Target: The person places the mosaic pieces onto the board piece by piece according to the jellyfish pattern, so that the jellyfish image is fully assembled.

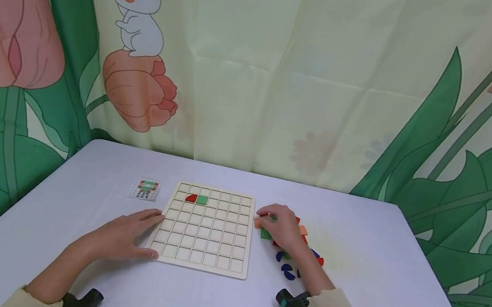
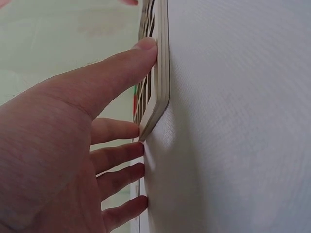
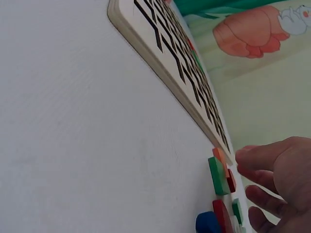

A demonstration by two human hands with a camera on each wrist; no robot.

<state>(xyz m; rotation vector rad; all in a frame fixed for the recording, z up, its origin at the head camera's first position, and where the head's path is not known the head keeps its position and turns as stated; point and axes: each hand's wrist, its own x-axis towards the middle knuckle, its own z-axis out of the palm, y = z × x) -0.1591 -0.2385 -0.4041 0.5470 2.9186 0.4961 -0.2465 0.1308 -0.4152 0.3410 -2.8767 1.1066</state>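
Note:
A wooden grid board (image 1: 203,229) lies on the table, with a red quarter-round piece (image 1: 191,198) and a green square (image 1: 202,200) side by side in its upper left cells. My left hand (image 1: 128,234) rests against the board's left side, fingers extended. In the left wrist view its thumb (image 2: 146,48) touches the frame. Beyond the board's right edge, my right hand (image 1: 281,228) reaches over loose coloured pieces, its fingers loosely bent. No piece shows between thumb and fingers in the right wrist view, where an orange piece (image 3: 219,156) and a green block (image 3: 218,175) lie close by.
Left of the board lies a small picture card (image 1: 145,188) with a gridded figure. Several blue pieces (image 1: 288,272) are scattered below the right hand. A patterned curtain (image 1: 272,99) hangs behind the white table (image 1: 206,305).

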